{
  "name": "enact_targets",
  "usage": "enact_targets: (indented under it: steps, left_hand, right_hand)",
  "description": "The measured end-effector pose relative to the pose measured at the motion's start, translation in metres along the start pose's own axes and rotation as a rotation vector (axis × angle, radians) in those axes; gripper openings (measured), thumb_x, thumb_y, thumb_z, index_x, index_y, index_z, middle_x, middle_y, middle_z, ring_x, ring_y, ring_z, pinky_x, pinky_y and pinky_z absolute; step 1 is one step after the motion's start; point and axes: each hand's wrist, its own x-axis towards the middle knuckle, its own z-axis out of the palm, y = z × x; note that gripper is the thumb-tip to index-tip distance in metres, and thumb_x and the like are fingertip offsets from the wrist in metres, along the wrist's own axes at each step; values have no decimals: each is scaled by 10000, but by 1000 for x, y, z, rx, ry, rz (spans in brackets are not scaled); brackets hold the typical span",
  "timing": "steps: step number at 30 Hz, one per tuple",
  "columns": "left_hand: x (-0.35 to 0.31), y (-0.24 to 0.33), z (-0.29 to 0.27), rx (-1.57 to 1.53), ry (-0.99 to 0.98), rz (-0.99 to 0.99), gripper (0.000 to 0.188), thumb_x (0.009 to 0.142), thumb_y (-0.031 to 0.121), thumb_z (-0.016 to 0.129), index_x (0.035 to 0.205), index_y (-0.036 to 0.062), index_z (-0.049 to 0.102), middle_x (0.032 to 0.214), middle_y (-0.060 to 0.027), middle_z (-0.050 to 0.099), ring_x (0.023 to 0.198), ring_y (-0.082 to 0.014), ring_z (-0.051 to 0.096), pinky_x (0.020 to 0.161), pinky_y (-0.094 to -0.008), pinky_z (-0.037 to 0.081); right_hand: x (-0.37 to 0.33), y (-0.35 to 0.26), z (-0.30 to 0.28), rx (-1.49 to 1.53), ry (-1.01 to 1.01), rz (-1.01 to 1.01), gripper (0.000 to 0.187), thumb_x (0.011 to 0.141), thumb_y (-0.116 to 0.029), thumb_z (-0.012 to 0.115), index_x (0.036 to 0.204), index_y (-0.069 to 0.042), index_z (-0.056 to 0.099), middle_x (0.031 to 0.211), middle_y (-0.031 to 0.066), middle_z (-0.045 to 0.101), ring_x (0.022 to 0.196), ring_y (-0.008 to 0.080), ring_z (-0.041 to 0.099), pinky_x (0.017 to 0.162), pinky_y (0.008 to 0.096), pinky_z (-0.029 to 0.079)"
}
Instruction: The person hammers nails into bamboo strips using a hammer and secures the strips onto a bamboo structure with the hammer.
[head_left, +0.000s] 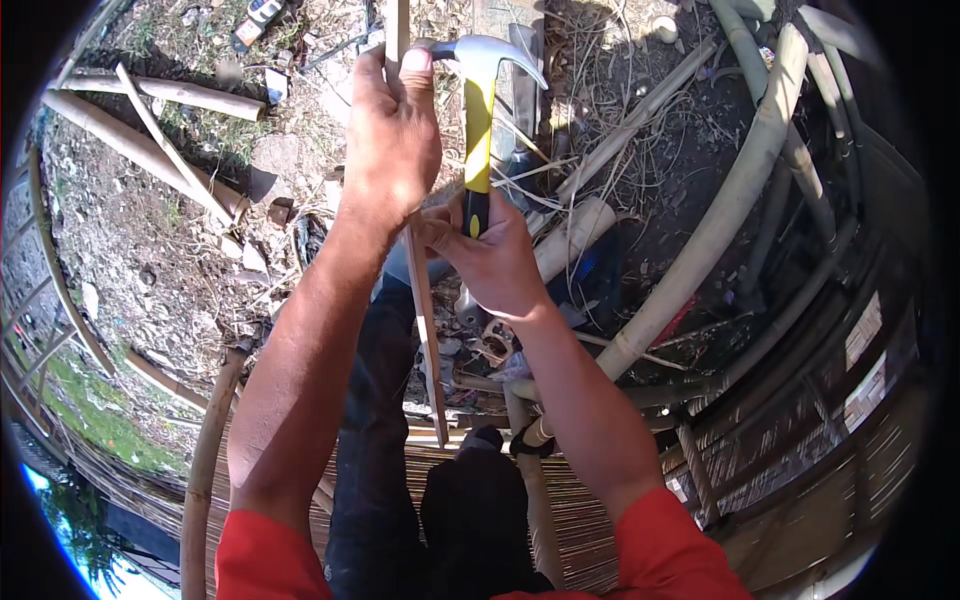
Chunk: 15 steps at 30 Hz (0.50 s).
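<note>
My left hand (392, 140) is closed around a thin wooden strip (428, 340), which runs lengthwise down from the top of the view toward my legs. My right hand (490, 255) grips the lower end of a claw hammer (480, 120) with a yellow and black handle. The hammer stands head up in the view, its claw pointing right and its striking end close beside my left thumb. Fingers of my right hand are also right by the strip; whether they press on it I cannot tell.
A long curved bamboo pole (715, 225) crosses the right side, with more poles behind it. Cut bamboo lengths (150, 150) lie on the littered ground at the left. A small yellow and black device (258, 22) lies at the far left. Dry shavings (640, 120) are strewn at the far right.
</note>
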Motion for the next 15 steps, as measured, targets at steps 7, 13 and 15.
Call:
enact_targets:
  steps: [7, 13, 15]
  left_hand:
    - [76, -19, -80, 546, -152, 438, 628, 1076, 578, 459, 1489, 112, 541, 857, -46, 640, 774, -165, 608, 749, -387, 520]
    - [1, -65, -99, 998, -334, -25, 607, 1077, 593, 381, 1459, 157, 559, 1202, -215, 721, 1170, -369, 675, 972, -493, 505]
    - [-5, -86, -103, 1033, -318, -44, 622, 1077, 598, 372, 1463, 147, 553, 1204, -223, 717, 1171, -386, 670, 978, -499, 501]
  right_hand:
    - [17, 45, -70, -412, 557, -109, 375, 868, -217, 870, 860, -70, 526, 696, 3, 568, 570, 110, 522, 522, 300, 427]
    - [-15, 100, -153, -617, 763, 197, 553, 895, -532, 778, 953, -1, 638, 860, 144, 684, 794, 299, 664, 755, 427, 515]
    - [-32, 127, -173, -529, 777, 225, 696, 977, -621, 618, 1177, 44, 668, 1069, 244, 719, 1046, 413, 684, 911, 466, 509]
